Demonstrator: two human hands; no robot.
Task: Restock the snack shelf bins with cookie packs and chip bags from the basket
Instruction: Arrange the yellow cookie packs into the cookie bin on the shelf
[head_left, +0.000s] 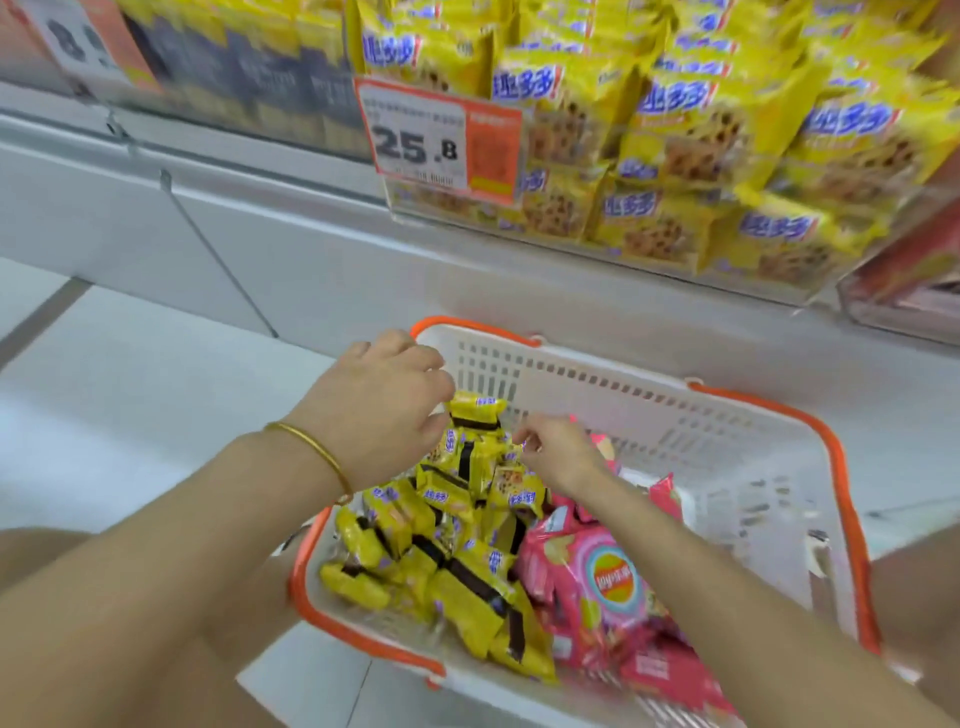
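Note:
A white basket (649, 400) with an orange rim sits on the floor below the shelf. Its left half holds several yellow cookie packs (457, 571); its right half holds pink chip bags (602, 587). My left hand (384, 405), with a gold bangle on the wrist, grips the top of a yellow cookie pack (475, 415) that stands above the pile. Just to its right, my right hand (558, 452) pinches another yellow pack (511, 480) in the pile. Above, the shelf bin (675, 156) is filled with matching yellow cookie packs.
A price tag reading 25.8 (441, 137) hangs on the bin's front edge. Dark packs (249, 67) fill the bin to the left, red packaging (914, 270) the one at far right. A white shelf base (260, 249) runs behind the basket.

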